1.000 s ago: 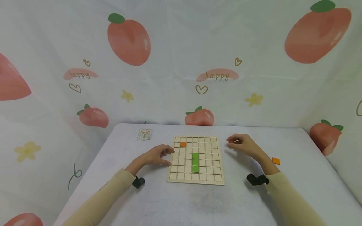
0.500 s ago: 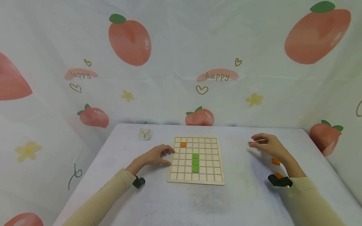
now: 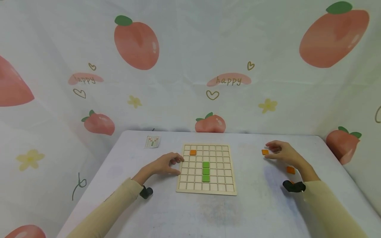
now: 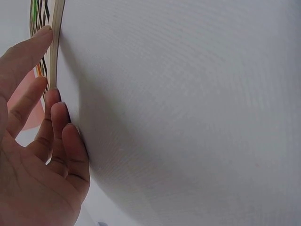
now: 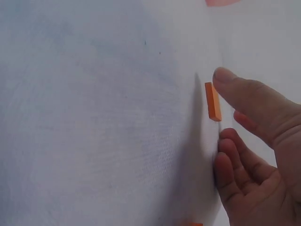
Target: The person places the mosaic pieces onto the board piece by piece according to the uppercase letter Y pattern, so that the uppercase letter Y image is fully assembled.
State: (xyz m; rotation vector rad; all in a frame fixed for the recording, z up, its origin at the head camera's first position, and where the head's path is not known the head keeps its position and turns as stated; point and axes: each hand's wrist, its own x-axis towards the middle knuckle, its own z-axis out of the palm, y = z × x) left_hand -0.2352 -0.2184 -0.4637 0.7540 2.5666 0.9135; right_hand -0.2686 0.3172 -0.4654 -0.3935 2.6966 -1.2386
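A square wooden grid board lies mid-table, with one orange tile near its top left and a column of green tiles lower down. At the board's left edge, my left hand touches the rim with fingertips, fingers loosely bent; the left wrist view shows the thumb against the board's side. My right hand is spread beside a loose orange tile on the table. In the right wrist view this tile lies close by the thumb, the other fingers bent and not gripping it.
More orange tiles lie under the right forearm, one orange tile in plain sight and another orange tile mostly hidden by the black wrist camera. A small pattern card lies at the table's back left. A printed cloth hangs behind.
My right hand has moved right, from beside the board to the loose orange tile, and its fingers have since shifted so more of the tile shows. The left hand stays at the board.
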